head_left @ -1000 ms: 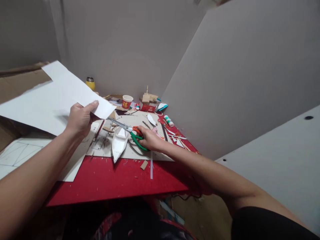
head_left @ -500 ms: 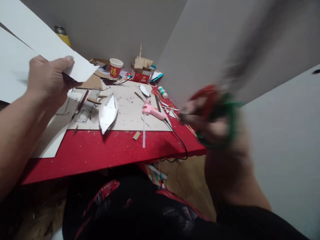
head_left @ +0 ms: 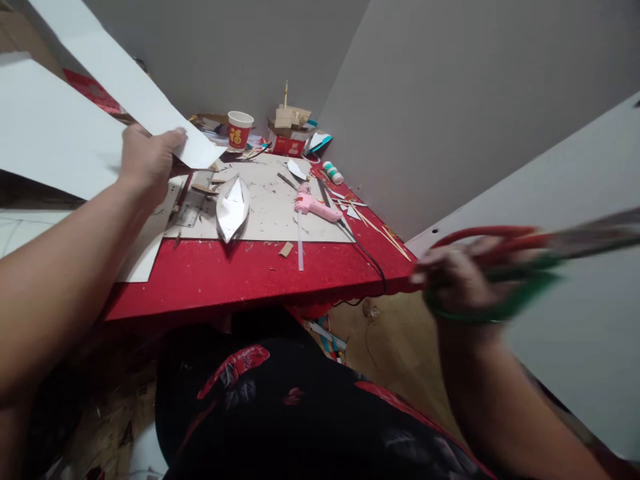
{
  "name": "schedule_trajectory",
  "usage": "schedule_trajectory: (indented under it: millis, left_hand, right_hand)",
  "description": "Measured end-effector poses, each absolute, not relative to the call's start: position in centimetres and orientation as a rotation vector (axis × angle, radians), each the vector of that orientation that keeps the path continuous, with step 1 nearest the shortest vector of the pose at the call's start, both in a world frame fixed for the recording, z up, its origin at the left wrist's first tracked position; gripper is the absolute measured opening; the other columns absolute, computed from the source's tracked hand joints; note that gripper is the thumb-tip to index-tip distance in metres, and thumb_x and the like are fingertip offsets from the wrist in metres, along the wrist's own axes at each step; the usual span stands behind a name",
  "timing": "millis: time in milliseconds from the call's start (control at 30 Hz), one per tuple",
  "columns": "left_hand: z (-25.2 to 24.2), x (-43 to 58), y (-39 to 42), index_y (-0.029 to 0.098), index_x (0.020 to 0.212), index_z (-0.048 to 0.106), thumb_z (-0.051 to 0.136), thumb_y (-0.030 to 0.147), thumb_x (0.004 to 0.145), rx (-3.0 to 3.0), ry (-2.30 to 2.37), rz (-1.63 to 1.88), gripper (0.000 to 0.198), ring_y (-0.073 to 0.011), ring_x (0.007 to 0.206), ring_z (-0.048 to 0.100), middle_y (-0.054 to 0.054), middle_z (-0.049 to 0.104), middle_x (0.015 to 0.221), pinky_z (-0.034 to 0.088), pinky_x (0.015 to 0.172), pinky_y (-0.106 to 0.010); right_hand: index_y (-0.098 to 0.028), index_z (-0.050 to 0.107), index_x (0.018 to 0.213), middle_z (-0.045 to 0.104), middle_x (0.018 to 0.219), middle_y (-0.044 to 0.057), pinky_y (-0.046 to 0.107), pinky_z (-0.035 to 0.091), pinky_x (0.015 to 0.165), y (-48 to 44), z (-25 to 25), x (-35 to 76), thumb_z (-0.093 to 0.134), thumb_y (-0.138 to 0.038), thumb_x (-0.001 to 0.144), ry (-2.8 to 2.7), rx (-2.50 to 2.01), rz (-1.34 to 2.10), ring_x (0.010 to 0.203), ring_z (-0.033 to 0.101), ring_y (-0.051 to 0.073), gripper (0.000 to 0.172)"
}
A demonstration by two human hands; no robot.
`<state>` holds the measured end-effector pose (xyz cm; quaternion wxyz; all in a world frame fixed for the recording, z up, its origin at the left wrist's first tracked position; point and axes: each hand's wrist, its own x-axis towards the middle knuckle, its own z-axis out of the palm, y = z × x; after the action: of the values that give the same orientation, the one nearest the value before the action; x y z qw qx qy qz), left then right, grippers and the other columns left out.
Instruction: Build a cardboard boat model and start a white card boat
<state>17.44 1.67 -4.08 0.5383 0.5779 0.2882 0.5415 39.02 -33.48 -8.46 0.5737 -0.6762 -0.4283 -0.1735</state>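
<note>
My left hand (head_left: pixel 150 157) is closed on a long strip of white card (head_left: pixel 125 77), thumb on top, near the strip's pointed end. A wider white sheet (head_left: pixel 55 130) spreads out left of that hand; whether the two pieces are joined behind my fingers is hidden. Off the table's right edge, my right hand (head_left: pixel 465 277) grips scissors (head_left: pixel 500 240) with a red and a green handle loop. Their blades point right and are smeared by motion. Between my hands, a white boat-shaped paper piece (head_left: pixel 233 210) lies on a pale board (head_left: pixel 273 223).
A pink glue gun (head_left: pixel 316 207) lies on the board, its cord running over the front edge of the red table (head_left: pixel 240 283). Behind stand a paper cup (head_left: pixel 240 131) and a box of scraps (head_left: pixel 289 145). A small bottle (head_left: pixel 333 173) lies near thin sticks (head_left: pixel 385 230).
The scissors have swung down, from pointing up to pointing right, and moved lower with my right hand. My left hand and the card have shifted right in the view, which has also turned.
</note>
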Motion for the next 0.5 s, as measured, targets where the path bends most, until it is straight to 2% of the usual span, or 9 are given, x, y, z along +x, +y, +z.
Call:
schedule_trajectory:
  millis: [100, 200, 300, 433, 500]
  left_hand:
    - [-4.5, 17.2, 1.8, -0.006, 0.094, 0.055, 0.062, 0.015, 0.074, 1.427, 0.652, 1.178, 0.03, -0.031, 0.097, 0.064, 0.0, 0.069, 0.079, 0.05, 0.068, -0.036]
    - [-4.7, 17.2, 1.8, -0.003, 0.096, 0.06, 0.065, 0.017, 0.071, 1.455, 0.607, 1.148, 0.032, -0.0292, 0.094, 0.067, -0.002, 0.072, 0.08, 0.054, 0.068, -0.032]
    - [-4.8, 17.2, 1.7, -0.003, 0.099, 0.06, 0.067, 0.018, 0.07, 1.477, 0.598, 1.124, 0.036, -0.0277, 0.092, 0.068, -0.005, 0.073, 0.083, 0.054, 0.067, -0.03]
    - [-5.1, 17.5, 1.6, -0.007, 0.102, 0.06, 0.054, 0.016, 0.077, 1.526, 0.591, 1.093, 0.034, -0.0281, 0.092, 0.066, 0.002, 0.069, 0.074, 0.052, 0.069, -0.034]
    - [-5.4, 17.9, 1.6, -0.006, 0.099, 0.061, 0.05, 0.012, 0.078, 1.542, 0.615, 1.101, 0.03, -0.0289, 0.09, 0.067, 0.001, 0.068, 0.072, 0.052, 0.069, -0.037]
  right_hand:
    - [-0.022, 0.049, 0.084, 0.054, 0.062, -0.005, 0.026, 0.049, 0.046, -30.6, -13.0, 39.4, 0.071, -0.028, 0.074, -0.951, -1.509, -0.477, 0.047, 0.059, 0.012, 0.025]
    - [-0.023, 0.043, 0.088, 0.053, 0.058, -0.009, 0.027, 0.048, 0.042, -29.1, -15.7, 39.9, 0.069, -0.032, 0.073, -0.879, -1.479, -0.543, 0.041, 0.056, 0.013, 0.031]
    - [-0.023, 0.043, 0.089, 0.052, 0.057, -0.01, 0.026, 0.047, 0.039, -28.8, -16.0, 40.4, 0.068, -0.034, 0.073, -0.868, -1.488, -0.582, 0.038, 0.054, 0.011, 0.032]
    - [-0.025, 0.04, 0.084, 0.048, 0.056, -0.011, 0.022, 0.046, 0.036, -29.0, -15.4, 40.7, 0.069, -0.033, 0.073, -0.884, -1.457, -0.487, 0.034, 0.051, 0.009, 0.032]
    - [-0.024, 0.04, 0.083, 0.047, 0.056, -0.011, 0.021, 0.045, 0.034, -28.9, -15.3, 40.7, 0.069, -0.03, 0.074, -0.9, -1.434, -0.474, 0.034, 0.052, 0.009, 0.031]
